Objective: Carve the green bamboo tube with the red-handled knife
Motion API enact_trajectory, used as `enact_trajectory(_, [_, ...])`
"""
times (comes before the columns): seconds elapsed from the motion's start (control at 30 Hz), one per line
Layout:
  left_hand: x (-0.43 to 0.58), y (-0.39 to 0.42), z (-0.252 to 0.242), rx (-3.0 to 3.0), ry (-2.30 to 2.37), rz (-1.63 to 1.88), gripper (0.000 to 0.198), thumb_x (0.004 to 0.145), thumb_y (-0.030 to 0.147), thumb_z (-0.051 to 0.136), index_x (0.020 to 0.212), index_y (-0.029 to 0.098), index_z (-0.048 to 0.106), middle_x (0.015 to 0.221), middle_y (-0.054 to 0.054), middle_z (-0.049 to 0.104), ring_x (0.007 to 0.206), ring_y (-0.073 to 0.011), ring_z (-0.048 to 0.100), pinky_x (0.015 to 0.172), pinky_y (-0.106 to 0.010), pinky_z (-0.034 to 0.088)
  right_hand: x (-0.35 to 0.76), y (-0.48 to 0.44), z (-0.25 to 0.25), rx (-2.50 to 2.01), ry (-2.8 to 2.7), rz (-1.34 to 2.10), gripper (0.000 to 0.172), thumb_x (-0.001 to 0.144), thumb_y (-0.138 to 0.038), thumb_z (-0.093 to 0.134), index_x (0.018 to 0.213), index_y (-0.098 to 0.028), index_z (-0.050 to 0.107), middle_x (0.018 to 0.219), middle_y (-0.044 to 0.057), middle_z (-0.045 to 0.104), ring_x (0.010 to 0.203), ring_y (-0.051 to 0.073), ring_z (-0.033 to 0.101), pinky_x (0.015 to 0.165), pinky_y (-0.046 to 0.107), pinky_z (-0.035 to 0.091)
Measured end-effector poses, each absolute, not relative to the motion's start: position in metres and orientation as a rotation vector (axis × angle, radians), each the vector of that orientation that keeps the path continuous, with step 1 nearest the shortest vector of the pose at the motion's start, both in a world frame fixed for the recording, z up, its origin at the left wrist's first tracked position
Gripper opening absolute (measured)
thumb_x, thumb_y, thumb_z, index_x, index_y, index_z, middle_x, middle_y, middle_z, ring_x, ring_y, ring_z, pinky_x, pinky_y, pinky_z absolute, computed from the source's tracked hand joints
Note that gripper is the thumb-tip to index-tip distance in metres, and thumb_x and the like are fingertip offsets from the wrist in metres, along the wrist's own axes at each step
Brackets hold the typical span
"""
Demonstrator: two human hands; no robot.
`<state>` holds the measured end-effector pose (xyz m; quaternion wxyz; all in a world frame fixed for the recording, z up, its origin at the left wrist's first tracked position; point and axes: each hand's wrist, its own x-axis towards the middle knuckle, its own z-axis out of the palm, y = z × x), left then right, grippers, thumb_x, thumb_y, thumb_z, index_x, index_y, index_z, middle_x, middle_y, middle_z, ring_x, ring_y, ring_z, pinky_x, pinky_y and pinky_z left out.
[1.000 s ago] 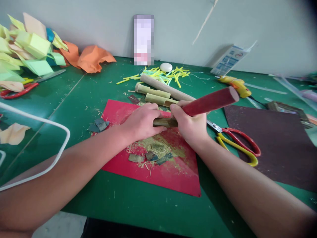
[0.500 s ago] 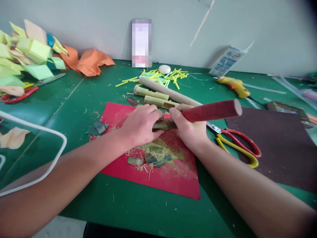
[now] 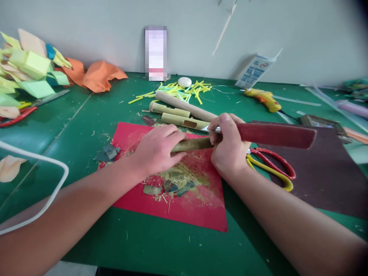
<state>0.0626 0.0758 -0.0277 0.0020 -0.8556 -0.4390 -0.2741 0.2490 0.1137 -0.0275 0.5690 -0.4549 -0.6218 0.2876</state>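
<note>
My left hand [image 3: 158, 147] is closed around a bamboo piece [image 3: 192, 145], pressing it over the red sheet [image 3: 201, 214]. In my right hand [image 3: 230, 145] is a chisel with a thick red wooden handle [image 3: 278, 134], which points to the right. Its short metal blade [image 3: 209, 128] shows to the left of my fingers, just above the bamboo's right end. My right fingers are close to that end; whether they touch it I cannot tell. Bamboo shavings and dark chips [image 3: 169, 186] lie on the sheet below my hands. Two cut bamboo tubes [image 3: 175, 119] lie behind them.
A wooden rod [image 3: 186, 106] and yellow strips [image 3: 201, 86] lie at the back. Red-and-yellow-handled scissors [image 3: 273, 168] rest beside my right wrist on a dark sheet [image 3: 322, 172]. Farther right is a yellow glue gun [image 3: 263, 98]. Folded papers [image 3: 31, 65] pile up at left, near a white frame [image 3: 61, 165].
My right hand has shifted right along the bamboo and turned, so the chisel's blade now shows. Its handle has swung farther right. My left hand keeps its hold.
</note>
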Motion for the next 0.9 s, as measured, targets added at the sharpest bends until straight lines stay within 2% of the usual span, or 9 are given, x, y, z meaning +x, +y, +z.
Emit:
enact_trajectory(0.2, [0.063,0.071,-0.024,-2.687,-1.416,-0.841,0.031,0.090,0.029,0.065,0.118,0.016,0.065,0.108,-0.011,0.068,0.098,-0.0255,0.068,0.078,-0.036,0.054,0.250,0.110,-0.026,-1.005,-1.456,0.715,0.046,0.094,-0.062,0.048,0.067,-0.025,0.052,0.056,-0.002,0.044,0.047,0.013,0.038,0.048,0.030,0.032])
enact_trajectory(0.37, [0.063,0.075,-0.025,-2.730,-1.494,-0.789,0.034,0.089,0.033,0.066,0.121,0.019,0.063,0.110,-0.008,0.072,0.102,-0.0263,0.068,0.084,-0.038,0.052,0.252,0.104,-0.020,-0.959,-1.516,0.711,0.045,0.097,-0.055,0.045,0.067,-0.024,0.059,0.061,0.001,0.051,0.053,0.014,0.045,0.053,0.031,0.037])
enact_trajectory(0.6, [0.062,0.076,-0.025,-2.794,-1.472,-0.782,0.035,0.090,0.038,0.066,0.119,0.019,0.061,0.109,-0.008,0.073,0.099,-0.0273,0.069,0.083,-0.040,0.051,0.251,0.103,-0.017,-0.981,-1.589,0.707,0.027,0.093,-0.048,0.053,0.080,-0.025,0.058,0.068,0.001,0.057,0.060,0.015,0.053,0.055,0.031,0.042])
enact_trajectory(0.8, [0.062,0.078,-0.028,-2.804,-1.504,-0.795,0.031,0.087,0.035,0.068,0.113,0.019,0.061,0.103,-0.008,0.072,0.094,-0.0258,0.069,0.079,-0.039,0.052,0.249,0.103,-0.017,-0.964,-1.613,0.643,0.019,0.090,-0.036,0.057,0.076,-0.024,0.056,0.073,0.001,0.061,0.067,0.015,0.058,0.062,0.031,0.046])
enact_trajectory(0.9, [0.062,0.075,-0.025,-2.762,-1.430,-0.939,0.035,0.088,0.037,0.068,0.117,0.018,0.060,0.102,-0.009,0.071,0.094,-0.0246,0.068,0.080,-0.038,0.053,0.249,0.101,-0.012,-0.965,-1.672,0.538,0.015,0.087,-0.031,0.059,0.074,-0.023,0.057,0.073,0.000,0.065,0.068,0.015,0.059,0.066,0.032,0.047])
